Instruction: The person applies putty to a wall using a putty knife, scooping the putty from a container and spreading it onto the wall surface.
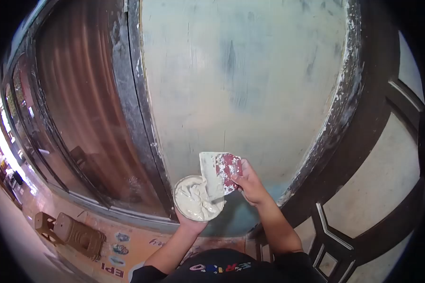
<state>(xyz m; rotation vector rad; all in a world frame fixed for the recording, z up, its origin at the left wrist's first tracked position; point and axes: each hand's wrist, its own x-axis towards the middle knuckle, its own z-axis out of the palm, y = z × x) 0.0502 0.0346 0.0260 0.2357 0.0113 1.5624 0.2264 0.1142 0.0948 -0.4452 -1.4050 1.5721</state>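
Observation:
My left hand (pixel 192 223) supports a round bowl (pixel 176 206) of thick off-white putty (pixel 196 200) from below; most of its fingers are hidden under the bowl. My right hand (pixel 251 185) grips a wide putty knife (pixel 227 172) by its red, putty-smeared handle. The pale blade carries putty along its face, and its lower left edge meets the putty at the bowl's right side. Behind both hands stands a flat panel (pixel 250 94), coated in uneven whitish and blue-grey patches with darker streaks.
Dark, putty-spotted frame posts (pixel 133 94) edge the panel. At left is a glazed window (pixel 80 104) with a brown curtain behind it. Stacked brown plastic stools (pixel 78 233) stand on the floor at lower left, near a printed orange banner (pixel 132 250). Dark wooden panelling (pixel 363 217) is at right.

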